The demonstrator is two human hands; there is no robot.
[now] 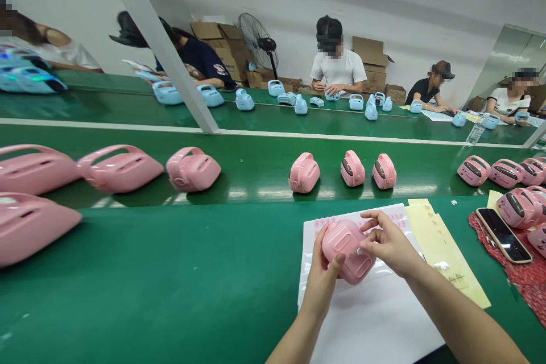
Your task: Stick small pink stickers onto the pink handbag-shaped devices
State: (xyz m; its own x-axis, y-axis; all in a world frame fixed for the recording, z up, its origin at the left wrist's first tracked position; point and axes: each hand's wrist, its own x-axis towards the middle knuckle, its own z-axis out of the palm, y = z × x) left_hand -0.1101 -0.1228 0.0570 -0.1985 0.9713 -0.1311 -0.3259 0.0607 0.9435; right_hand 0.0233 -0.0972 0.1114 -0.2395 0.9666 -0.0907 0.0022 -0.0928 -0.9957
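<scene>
My left hand (321, 278) is closed around the side of a pink plastic device (347, 239), thumb on its face, and holds it tilted above the sheets. The device has rounded corners and raised panels. My right hand (386, 244) is at its right side, thumb and forefinger bent together against the surface; whatever lies between the fingertips is too small to make out. Under both hands lies white paper (358, 324), with a sheet of small pink stickers (398, 219) at its top. Yellow backing sheets (463, 273) lie to the right.
Pink handled devices (305, 173) stand in a row on the green belt (256, 165) ahead. On the right a phone (503, 233) rests on red wrap (526, 284) beside more devices. A white post (166, 40) rises at left. Co-workers (339, 65) sit opposite with blue devices.
</scene>
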